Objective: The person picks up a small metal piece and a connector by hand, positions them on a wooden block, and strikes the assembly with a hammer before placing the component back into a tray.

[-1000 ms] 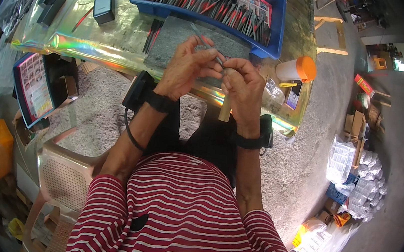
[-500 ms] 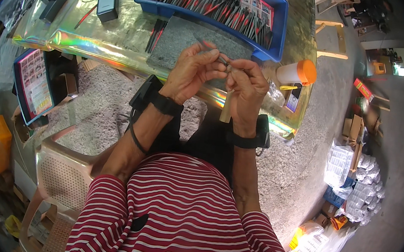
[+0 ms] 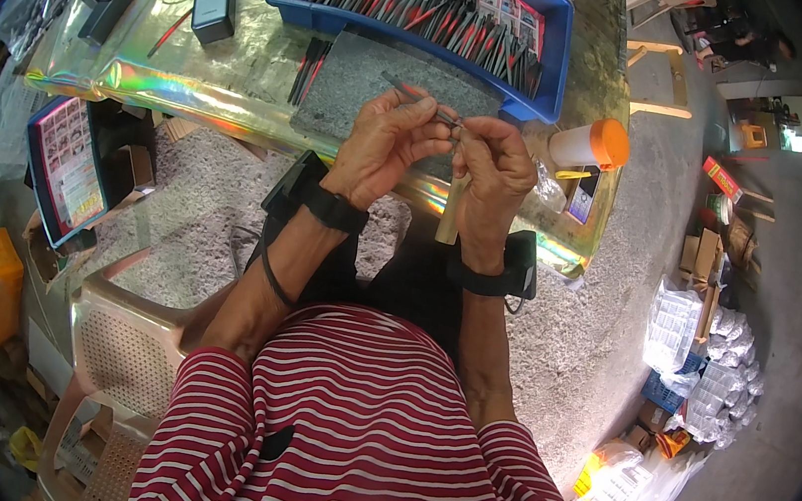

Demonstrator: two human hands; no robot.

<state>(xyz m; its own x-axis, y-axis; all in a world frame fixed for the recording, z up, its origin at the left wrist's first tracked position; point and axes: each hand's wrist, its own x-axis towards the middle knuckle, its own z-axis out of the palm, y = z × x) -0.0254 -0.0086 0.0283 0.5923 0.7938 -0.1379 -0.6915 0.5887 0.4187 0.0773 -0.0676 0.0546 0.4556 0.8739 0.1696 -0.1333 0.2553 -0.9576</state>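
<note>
My left hand (image 3: 380,148) pinches a thin, dark, pointed stick-like piece (image 3: 401,86) above the front of a grey slab (image 3: 358,70). Its other end runs toward my right hand (image 3: 497,170), whose fingertips are closed at that end, close to my left fingers. A flat tan strip, like a handle (image 3: 449,218), hangs down from under my right fingers; its upper part is hidden by them. Several slim black-and-red pieces (image 3: 308,74) lie at the slab's left side. Beyond the slab, a blue tray (image 3: 300,14) holds many similar pieces in rows.
A white jar with an orange lid (image 3: 608,144) and a phone (image 3: 583,199) are at the table's right edge. At left are a grey box-shaped device (image 3: 214,5) and cables. A plastic chair (image 3: 125,337) stands at my left.
Both hands have shifted very slightly and keep their grips. The dark piece and the tan strip are held in nearly the same place.
</note>
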